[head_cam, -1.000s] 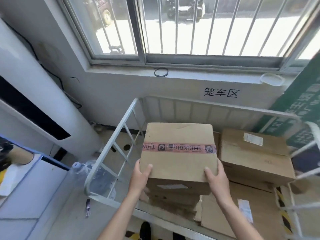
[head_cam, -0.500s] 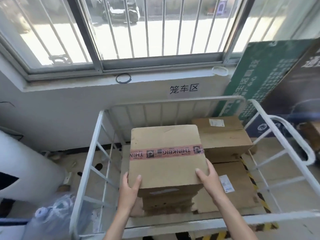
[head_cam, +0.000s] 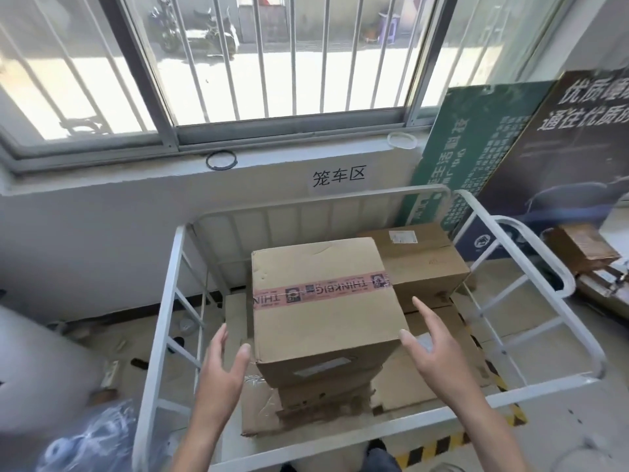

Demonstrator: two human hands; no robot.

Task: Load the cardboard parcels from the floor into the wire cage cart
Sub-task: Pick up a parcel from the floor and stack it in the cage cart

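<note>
Box (head_cam: pixel 323 301): taped, sitting atop a lower box (head_cam: pixel 323 395) in the cart (head_cam: pixel 162 321).
Left hand (head_cam: pixel 221 367): spread wide, empty, just beside box.
Right hand (head_cam: pixel 437 350): spread wide, opposite side.

My left grip (head_cam: pixel 221 369) and right grip (head_cam: pixel 439 349) are bare hands, each with slim fingers. The nail on my right thumb (head_cam: pixel 405 334) looks cut short. My left forearm (head_cam: pixel 200 434) and right forearm (head_cam: pixel 486 420) are bare and slender as far as the lower edge of view. Between them shows dark blue-grey cloth (head_cam: pixel 381 459), too blurred to tell which garment.
</note>
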